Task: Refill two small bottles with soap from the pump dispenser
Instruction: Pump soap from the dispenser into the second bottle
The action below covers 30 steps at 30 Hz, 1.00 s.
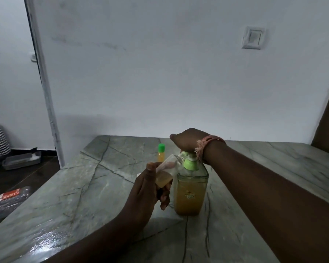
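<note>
The left hand [148, 188] grips an open small bottle [167, 172], tilted so its mouth meets the spout (soap pools at its low end). The right hand [188, 141] presses down on the pump dispenser [191, 190], fingers hidden. Beyond, a capped bottle [161, 153] stands on the counter [84, 186], seemingly already filled.
</note>
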{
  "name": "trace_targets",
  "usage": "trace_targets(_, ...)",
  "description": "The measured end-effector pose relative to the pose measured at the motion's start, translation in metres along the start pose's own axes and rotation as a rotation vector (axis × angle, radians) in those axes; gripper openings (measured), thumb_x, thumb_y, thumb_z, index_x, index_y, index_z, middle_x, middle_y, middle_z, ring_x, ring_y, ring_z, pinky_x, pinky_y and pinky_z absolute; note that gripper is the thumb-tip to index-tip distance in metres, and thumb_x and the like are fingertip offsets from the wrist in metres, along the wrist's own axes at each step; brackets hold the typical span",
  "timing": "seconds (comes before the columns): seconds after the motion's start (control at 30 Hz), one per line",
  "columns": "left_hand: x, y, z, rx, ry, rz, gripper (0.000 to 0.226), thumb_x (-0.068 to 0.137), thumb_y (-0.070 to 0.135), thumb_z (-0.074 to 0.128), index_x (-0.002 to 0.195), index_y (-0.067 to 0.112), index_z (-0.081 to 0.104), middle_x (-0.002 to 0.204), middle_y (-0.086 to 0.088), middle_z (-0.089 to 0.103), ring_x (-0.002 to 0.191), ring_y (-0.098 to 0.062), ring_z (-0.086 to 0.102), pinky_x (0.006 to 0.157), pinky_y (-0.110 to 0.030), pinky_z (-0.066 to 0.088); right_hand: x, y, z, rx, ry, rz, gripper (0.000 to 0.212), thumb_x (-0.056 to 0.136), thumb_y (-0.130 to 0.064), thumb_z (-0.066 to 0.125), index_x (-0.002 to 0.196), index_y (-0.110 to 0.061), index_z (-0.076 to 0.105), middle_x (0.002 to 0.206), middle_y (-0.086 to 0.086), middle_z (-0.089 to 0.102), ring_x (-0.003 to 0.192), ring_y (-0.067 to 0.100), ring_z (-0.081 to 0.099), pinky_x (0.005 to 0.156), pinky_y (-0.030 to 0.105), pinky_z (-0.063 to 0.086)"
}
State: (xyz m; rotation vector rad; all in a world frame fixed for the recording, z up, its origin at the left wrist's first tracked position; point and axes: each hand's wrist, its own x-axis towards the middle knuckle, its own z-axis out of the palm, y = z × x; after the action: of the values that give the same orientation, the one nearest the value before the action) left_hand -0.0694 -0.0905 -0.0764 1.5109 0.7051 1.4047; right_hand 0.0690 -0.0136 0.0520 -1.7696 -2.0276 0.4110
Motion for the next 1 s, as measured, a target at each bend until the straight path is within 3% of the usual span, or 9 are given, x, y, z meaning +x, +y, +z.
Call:
trace_targets(0.07, 0.001, 0.0, -0.001, -0.006, -0.004, 0.0, 0.064, 0.089, 0.069, 0.032, 0.116, 0.022, 0.066, 0.076, -0.012, 0.055, 0.056, -0.019, 0.049, 0.049, -0.03, 0.045, 0.002, 0.003, 0.001, 0.031, 0.001, -0.002, 0.049, 0.098, -0.039, 0.036, 0.094, -0.002, 0.067, 0.098, 0.013, 0.067, 0.079, 0.025, 0.06, 0.075, 0.031, 0.044)
trace_targets(0.33, 0.002, -0.003, -0.003, -0.011, -0.021, 0.003, 0.074, 0.083, 0.079, 0.04, 0.119, 0.02, 0.064, 0.077, -0.013, 0.054, 0.057, -0.019, 0.049, 0.049, -0.03, 0.045, 0.0, -0.001, 0.002, -0.072, -0.066, -0.006, 0.039, 0.102, -0.031, 0.029, 0.085, -0.008, 0.056, 0.106, 0.012, 0.063, 0.078, 0.022, 0.051, 0.068, 0.03, 0.034)
trace_targets(0.47, 0.001, -0.003, -0.002, -0.025, -0.026, 0.007, 0.072, 0.083, 0.079, 0.041, 0.119, 0.021, 0.064, 0.078, -0.011, 0.054, 0.057, -0.018, 0.05, 0.049, -0.029, 0.045, 0.002, 0.0, -0.003, -0.078, -0.073, 0.009, 0.044, 0.102, -0.041, 0.029, 0.099, -0.01, 0.06, 0.1, 0.009, 0.058, 0.081, 0.022, 0.05, 0.07, 0.03, 0.036)
trace_targets(0.57, 0.003, -0.004, -0.003, -0.014, -0.025, 0.005, 0.072, 0.083, 0.079, 0.04, 0.119, 0.022, 0.065, 0.078, -0.011, 0.055, 0.057, -0.018, 0.049, 0.049, -0.03, 0.045, 0.006, 0.005, 0.002, 0.049, 0.0, 0.028, 0.052, 0.099, -0.039, 0.031, 0.096, -0.002, 0.067, 0.104, 0.013, 0.067, 0.081, 0.024, 0.056, 0.073, 0.031, 0.04)
trace_targets(0.73, 0.003, -0.004, -0.003, -0.012, -0.013, 0.012, 0.077, 0.08, 0.082, 0.042, 0.119, 0.02, 0.065, 0.076, -0.011, 0.054, 0.057, -0.019, 0.049, 0.048, -0.03, 0.045, 0.002, 0.004, 0.007, 0.012, 0.011, 0.036, 0.04, 0.099, -0.031, 0.031, 0.086, -0.007, 0.06, 0.107, 0.015, 0.066, 0.089, 0.029, 0.057, 0.073, 0.03, 0.037)
trace_targets(0.8, 0.003, -0.003, -0.001, -0.009, -0.015, 0.019, 0.074, 0.081, 0.08, 0.041, 0.119, 0.022, 0.065, 0.076, -0.012, 0.053, 0.057, -0.019, 0.049, 0.048, -0.03, 0.045, 0.0, 0.003, 0.004, -0.001, 0.007, 0.031, 0.04, 0.099, -0.032, 0.032, 0.078, -0.009, 0.056, 0.098, 0.014, 0.063, 0.084, 0.027, 0.055, 0.068, 0.03, 0.036)
trace_targets(0.87, 0.002, -0.001, 0.0, -0.025, -0.013, 0.018, 0.071, 0.083, 0.076, 0.039, 0.12, 0.021, 0.066, 0.077, -0.013, 0.053, 0.057, -0.019, 0.048, 0.048, -0.03, 0.045, -0.001, 0.001, 0.0, -0.002, -0.024, 0.031, 0.041, 0.1, -0.037, 0.033, 0.086, -0.009, 0.059, 0.094, 0.011, 0.057, 0.08, 0.024, 0.051, 0.066, 0.029, 0.035)
trace_targets(0.93, 0.001, -0.002, -0.001, -0.031, -0.016, 0.016, 0.068, 0.086, 0.071, 0.036, 0.12, 0.02, 0.065, 0.079, -0.014, 0.053, 0.058, -0.019, 0.048, 0.049, -0.03, 0.045, 0.0, 0.001, -0.002, -0.02, -0.023, 0.027, 0.045, 0.1, -0.044, 0.033, 0.098, -0.01, 0.062, 0.1, 0.011, 0.058, 0.084, 0.024, 0.051, 0.071, 0.029, 0.036)
trace_targets(1.0, 0.002, -0.003, -0.002, -0.014, -0.02, 0.008, 0.066, 0.09, 0.065, 0.031, 0.119, 0.017, 0.064, 0.08, -0.016, 0.053, 0.058, -0.02, 0.047, 0.048, -0.031, 0.045, 0.003, 0.003, 0.0, 0.018, 0.007, 0.023, 0.05, 0.099, -0.047, 0.032, 0.095, -0.007, 0.063, 0.109, 0.011, 0.065, 0.089, 0.025, 0.056, 0.076, 0.03, 0.039)
